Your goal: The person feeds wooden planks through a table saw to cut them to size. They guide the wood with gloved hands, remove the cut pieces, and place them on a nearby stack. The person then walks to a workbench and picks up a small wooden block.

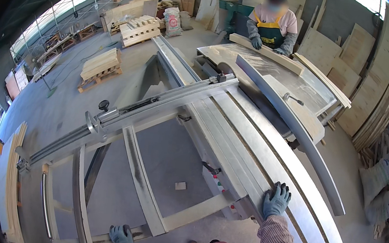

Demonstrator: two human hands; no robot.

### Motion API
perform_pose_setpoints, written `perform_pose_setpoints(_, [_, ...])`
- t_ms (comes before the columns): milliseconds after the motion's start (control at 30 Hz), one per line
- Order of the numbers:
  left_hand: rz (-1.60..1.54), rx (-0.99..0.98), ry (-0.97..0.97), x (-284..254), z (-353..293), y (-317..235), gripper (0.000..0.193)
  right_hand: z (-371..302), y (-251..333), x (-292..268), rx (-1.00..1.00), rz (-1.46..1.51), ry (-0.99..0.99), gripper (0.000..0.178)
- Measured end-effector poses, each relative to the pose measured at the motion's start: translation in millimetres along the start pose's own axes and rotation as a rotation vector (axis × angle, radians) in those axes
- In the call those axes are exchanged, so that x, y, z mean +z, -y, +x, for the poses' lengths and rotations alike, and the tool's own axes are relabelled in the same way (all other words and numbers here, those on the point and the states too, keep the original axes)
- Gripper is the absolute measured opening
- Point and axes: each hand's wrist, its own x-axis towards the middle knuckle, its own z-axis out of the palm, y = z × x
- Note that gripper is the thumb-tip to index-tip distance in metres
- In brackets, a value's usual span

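right hand (276, 200) grip: flat, spread on sliding table (250, 143) | left hand (121, 235) grip: closed on frame bar (90, 241)

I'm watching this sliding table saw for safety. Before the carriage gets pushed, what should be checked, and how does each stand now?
1. Right hand flat on the sliding table: ok.
2. Left hand gripping the outrigger frame at its near rail: ok.
3. Both hands far from the blade guard: ok.
4. Co-worker's gloved hands off the plank at the far end: not ok, they rest on it.
5. Blade spinning or stopped: cannot tell.
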Motion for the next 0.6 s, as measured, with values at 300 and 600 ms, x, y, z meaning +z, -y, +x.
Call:
perform_pose_setpoints(300, [-0.03,0.021,-0.011,-45.7,9.0,-41.0,0.023,-2.9,3.0,-7.9,0.026,-0.022,0.005,0.056])
perform_pose_setpoints(600, [-0.048,0.019,0.015,-45.8,10.2,-42.9,0.021,-2.8,4.0,-7.8,0.017,-0.027,-0.003,0.057])
